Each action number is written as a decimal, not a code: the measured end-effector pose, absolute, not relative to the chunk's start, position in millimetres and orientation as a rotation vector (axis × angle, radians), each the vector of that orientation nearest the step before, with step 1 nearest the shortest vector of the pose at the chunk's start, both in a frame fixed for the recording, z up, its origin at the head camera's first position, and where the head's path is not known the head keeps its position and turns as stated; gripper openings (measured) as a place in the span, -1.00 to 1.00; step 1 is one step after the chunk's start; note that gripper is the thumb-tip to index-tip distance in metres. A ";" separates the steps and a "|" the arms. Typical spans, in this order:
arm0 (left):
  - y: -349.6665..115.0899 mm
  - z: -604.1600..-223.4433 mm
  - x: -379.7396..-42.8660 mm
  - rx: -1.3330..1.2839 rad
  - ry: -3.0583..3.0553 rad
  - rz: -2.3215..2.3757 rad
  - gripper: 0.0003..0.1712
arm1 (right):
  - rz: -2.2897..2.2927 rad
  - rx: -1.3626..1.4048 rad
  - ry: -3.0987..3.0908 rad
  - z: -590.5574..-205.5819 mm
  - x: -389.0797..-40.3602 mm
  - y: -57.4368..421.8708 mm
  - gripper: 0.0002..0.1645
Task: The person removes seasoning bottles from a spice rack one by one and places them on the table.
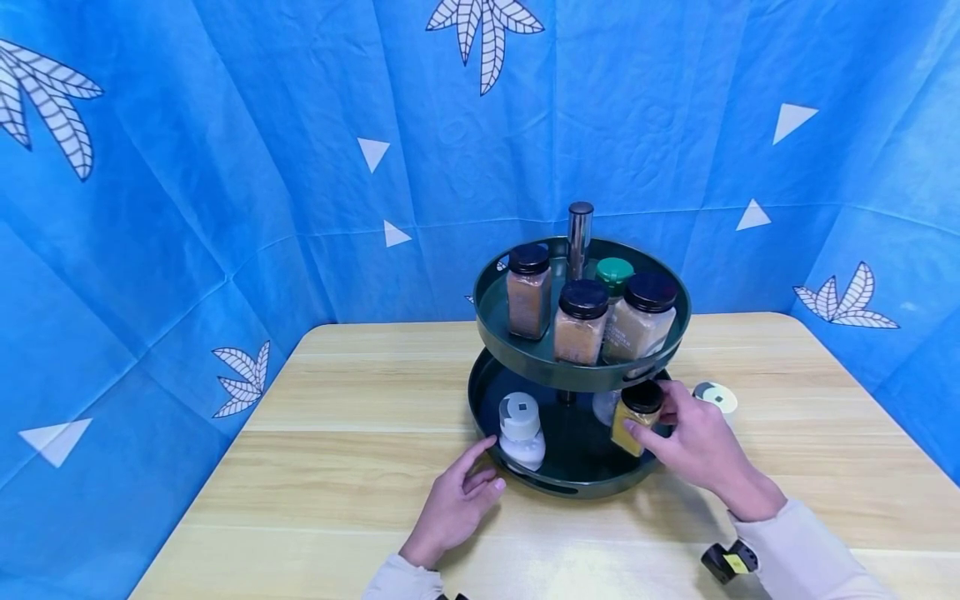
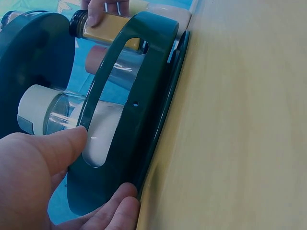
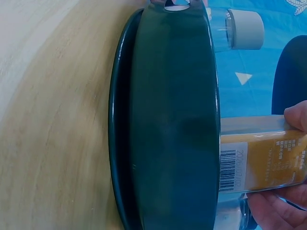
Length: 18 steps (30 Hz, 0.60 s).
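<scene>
A square glass jar of yellow spice with a black lid leans at the right side of the lower tray of a dark green two-tier turntable. My right hand holds this jar near its lid, between thumb and fingers. A barcode label shows low on it in the right wrist view. At the lower tray's front left, my left hand touches the rim, thumb by the slot and fingers low against the outer wall. Just inside the rim there stands a white-capped jar of white contents.
Several jars stand on the upper tray, among them a brown spice jar and a green-capped one. Behind my right hand, a white-lidded container stands on the wooden table. A metal post rises through the middle.
</scene>
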<state>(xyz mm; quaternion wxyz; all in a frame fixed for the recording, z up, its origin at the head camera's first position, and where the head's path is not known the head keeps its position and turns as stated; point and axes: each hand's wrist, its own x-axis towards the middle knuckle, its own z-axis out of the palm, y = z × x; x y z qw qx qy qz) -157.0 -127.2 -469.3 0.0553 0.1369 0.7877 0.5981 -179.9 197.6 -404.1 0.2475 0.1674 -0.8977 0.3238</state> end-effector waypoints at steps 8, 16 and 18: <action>-126.6 -466.5 -155.8 0.404 2.397 1.810 -0.34 | 0.875 0.435 -2.451 -403.2 -180.8 200.2 -0.42; -126.8 -467.1 -156.3 0.401 2.395 1.809 -0.34 | 0.889 0.417 -2.445 -400.5 -179.5 202.7 -0.42; -126.8 -467.2 -156.3 0.401 2.394 1.810 -0.34 | 0.897 0.417 -2.438 -400.1 -178.6 203.1 -0.41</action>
